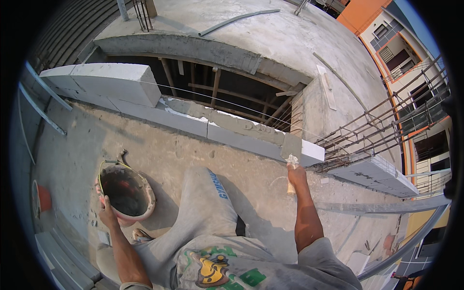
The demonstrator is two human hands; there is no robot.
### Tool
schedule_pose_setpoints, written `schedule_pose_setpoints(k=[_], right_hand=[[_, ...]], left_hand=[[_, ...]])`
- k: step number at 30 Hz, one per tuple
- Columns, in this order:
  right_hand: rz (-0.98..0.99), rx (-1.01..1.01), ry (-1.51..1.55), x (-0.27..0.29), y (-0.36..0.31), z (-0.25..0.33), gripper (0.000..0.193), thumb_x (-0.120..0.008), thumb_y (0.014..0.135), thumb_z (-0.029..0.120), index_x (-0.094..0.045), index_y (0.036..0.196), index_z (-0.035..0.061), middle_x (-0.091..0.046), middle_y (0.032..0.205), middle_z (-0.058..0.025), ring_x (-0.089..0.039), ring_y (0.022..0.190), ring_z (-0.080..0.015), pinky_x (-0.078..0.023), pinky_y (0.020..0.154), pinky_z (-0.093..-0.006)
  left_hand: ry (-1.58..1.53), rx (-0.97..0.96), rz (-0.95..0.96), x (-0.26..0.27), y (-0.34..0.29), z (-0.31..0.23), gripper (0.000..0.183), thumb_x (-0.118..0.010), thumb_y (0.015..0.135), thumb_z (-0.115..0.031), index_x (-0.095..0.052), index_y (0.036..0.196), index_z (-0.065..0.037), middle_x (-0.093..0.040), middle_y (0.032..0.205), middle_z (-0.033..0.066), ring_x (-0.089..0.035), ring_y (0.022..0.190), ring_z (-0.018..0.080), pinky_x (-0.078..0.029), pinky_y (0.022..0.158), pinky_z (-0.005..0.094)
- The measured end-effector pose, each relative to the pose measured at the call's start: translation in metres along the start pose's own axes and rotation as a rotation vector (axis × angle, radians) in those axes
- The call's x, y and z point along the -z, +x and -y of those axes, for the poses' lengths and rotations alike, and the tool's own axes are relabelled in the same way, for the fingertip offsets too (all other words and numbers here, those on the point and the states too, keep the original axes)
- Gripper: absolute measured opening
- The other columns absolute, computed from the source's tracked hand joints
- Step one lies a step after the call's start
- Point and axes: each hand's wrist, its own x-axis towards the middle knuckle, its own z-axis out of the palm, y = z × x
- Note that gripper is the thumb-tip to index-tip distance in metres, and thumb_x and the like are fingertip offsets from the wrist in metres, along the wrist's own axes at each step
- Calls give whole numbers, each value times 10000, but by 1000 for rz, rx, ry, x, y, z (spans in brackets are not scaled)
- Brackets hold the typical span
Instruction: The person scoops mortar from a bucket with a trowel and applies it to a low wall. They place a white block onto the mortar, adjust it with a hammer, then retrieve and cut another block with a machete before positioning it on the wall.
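Note:
My right hand (297,176) is closed round the handle of a trowel (291,146), whose flat blade rests at the top edge of the low white block wall (241,139). Wet grey mortar (227,119) is spread along the wall's top, left of the blade. At lower left my left hand (107,211) grips the rim of a mortar-crusted bucket (151,199). Dark grey mortar (123,192) lies inside it. A taut white string (217,99) runs above the wall. One larger white block (116,79) stands on the wall's left part.
Beyond the wall is a deep opening (193,82) with timber props. Rebar (372,128) juts out at right, near more white blocks (369,171). Metal channels (43,106) lean at far left, above a small orange bucket (42,195). Grey planks (67,258) lie at lower left.

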Motion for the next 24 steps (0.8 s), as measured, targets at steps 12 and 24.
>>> schedule_pose_setpoints(k=[12, 24], right_hand=[[420, -123, 692, -62, -43, 116, 492, -578, 935, 378, -533, 1195, -38, -561, 842, -125, -587, 618, -196, -518, 426, -367], [395, 3, 540, -127, -61, 178, 473, -553, 936, 359, -554, 1151, -62, -610, 903, -199, -620, 725, -283, -515, 545, -399]], left_hand=[[55, -11, -22, 7, -7, -5, 562, -630, 878, -503, -677, 1161, -20, -722, 925, 134, -665, 854, 219, -483, 785, 360], [-43, -12, -13, 9, -12, -6, 504, -640, 885, -469, -698, 1081, -9, -712, 837, 132, -647, 781, 201, -480, 736, 354]])
